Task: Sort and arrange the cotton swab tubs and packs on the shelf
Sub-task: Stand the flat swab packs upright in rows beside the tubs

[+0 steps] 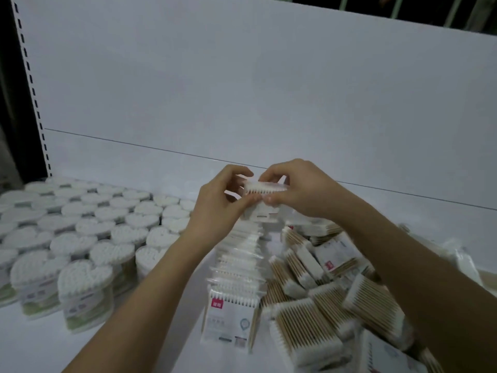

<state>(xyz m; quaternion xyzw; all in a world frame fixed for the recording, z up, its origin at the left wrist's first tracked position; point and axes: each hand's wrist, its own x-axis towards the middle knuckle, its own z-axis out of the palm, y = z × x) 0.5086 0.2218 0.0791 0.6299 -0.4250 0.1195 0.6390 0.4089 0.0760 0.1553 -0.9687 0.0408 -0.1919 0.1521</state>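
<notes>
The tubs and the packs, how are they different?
The tubs are heart-shaped and stand upright with swab tips showing on top; the packs are flat and rectangular. The tubs sit in tidy rows on the left; most packs lie jumbled on the right, some in a standing row. Both hold white-tipped cotton swabs on the same shelf.

Held pack (265, 196) blurred, label unreadable — heart-shaped tubs (80, 238) cut off at left edge.
</notes>
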